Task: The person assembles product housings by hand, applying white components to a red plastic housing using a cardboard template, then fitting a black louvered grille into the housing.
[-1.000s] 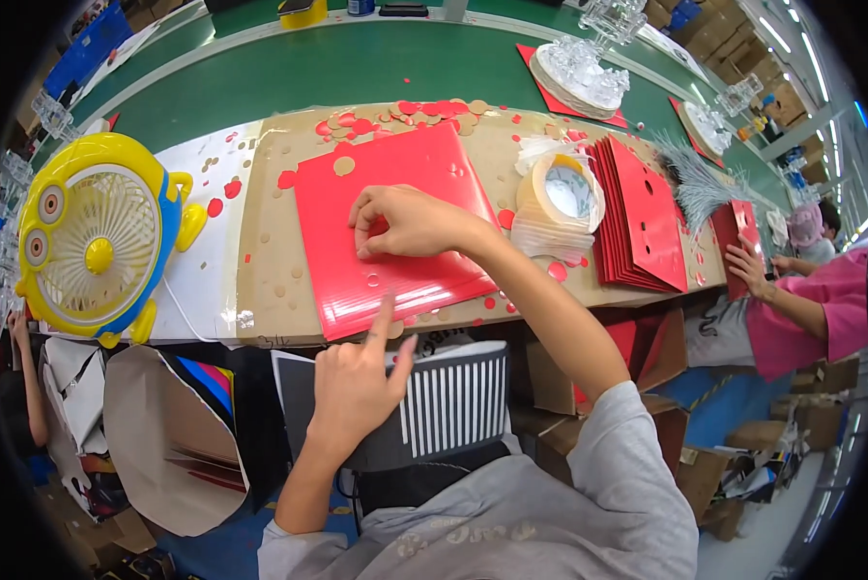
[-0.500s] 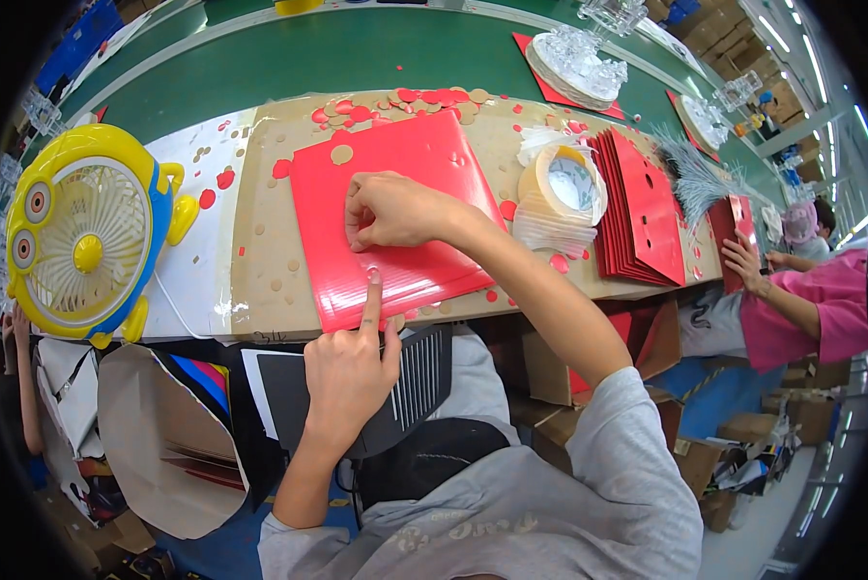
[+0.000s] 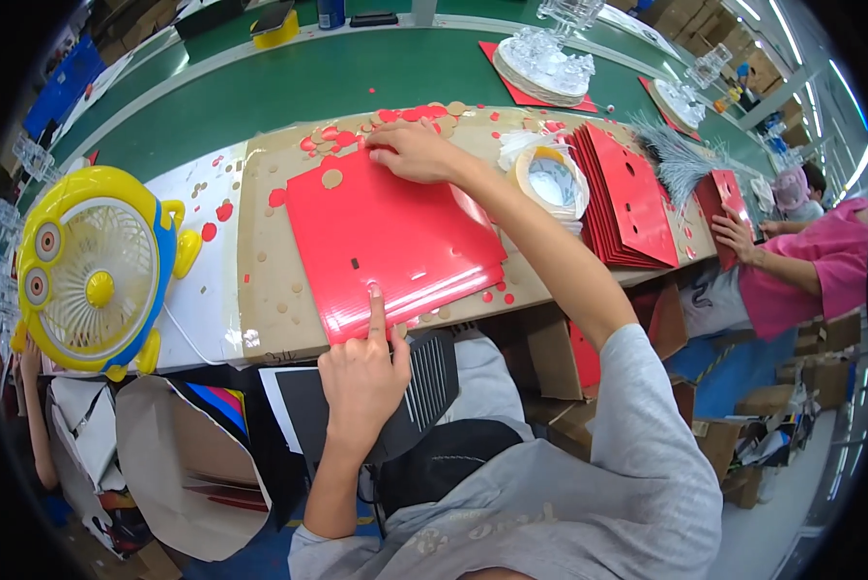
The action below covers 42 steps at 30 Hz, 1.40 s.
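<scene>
A red corrugated plastic sheet (image 3: 410, 227), seemingly a stack with several edges along its near side, lies before me. It has a small dark slot (image 3: 355, 263) near its middle. My left hand (image 3: 364, 382) is at the near edge, its index finger stretched out onto the sheet and its thumb apart. At the far edge, my right hand (image 3: 413, 153) rests with its fingers bent and drawn together; what lies under the fingertips is hidden. A tan round disc (image 3: 332, 179) sits on the sheet's far left part, and red and tan discs (image 3: 332, 135) are scattered just beyond.
A yellow and blue fan (image 3: 96, 271) stands left. Rightward are a tape roll (image 3: 574, 184), a row of red sheets (image 3: 632, 198) and silvery ties (image 3: 680, 155). Beyond lies a green surface (image 3: 260, 87). A person in pink (image 3: 811, 251) works at the right, holding a red piece.
My right hand has moved from the sheet's middle to its far edge, uncovering the dark slot. The left index finger stays on the sheet. The whole view has shifted slightly.
</scene>
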### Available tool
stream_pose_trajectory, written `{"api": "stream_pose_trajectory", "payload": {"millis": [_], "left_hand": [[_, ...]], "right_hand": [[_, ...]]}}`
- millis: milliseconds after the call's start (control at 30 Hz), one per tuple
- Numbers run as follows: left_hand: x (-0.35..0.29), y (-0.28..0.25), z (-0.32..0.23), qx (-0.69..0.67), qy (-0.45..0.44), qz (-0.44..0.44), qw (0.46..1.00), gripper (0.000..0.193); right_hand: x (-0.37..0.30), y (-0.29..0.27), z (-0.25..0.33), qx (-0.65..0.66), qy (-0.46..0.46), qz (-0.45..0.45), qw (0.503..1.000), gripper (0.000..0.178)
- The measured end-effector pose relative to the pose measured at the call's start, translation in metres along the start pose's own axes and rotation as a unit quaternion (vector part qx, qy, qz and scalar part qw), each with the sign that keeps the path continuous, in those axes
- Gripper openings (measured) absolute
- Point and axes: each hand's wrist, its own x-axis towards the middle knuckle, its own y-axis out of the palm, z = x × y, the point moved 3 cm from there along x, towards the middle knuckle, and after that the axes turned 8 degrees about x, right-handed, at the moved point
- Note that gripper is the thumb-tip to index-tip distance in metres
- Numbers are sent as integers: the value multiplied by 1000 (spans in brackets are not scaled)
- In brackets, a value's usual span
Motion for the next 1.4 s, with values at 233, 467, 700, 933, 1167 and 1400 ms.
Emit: {"api": "stream_pose_trajectory", "payload": {"millis": [233,467,700,933,1167,1400], "left_hand": [[-6,3,-1,-14,-30,19,999,55],[-5,4,-3,-52,-37,4,998,54],[-10,-1,1,-30,-39,-2,999,55],[-24,-11,-2,-94,58,-56,992,61],[-72,-54,27,-252,-13,-30,967,42],[-37,-60,235,-280,-216,-164,921,58]], "right_hand": [[15,-40,21,124,69,108,984,58],[20,-63,29,191,72,-36,978,34],[10,-92,74,47,18,-83,995,23],[-5,-129,94,6,-69,-219,973,14],[-55,-267,-64,15,91,-221,971,37],[-214,-294,-221,71,344,-193,916,40]]}}
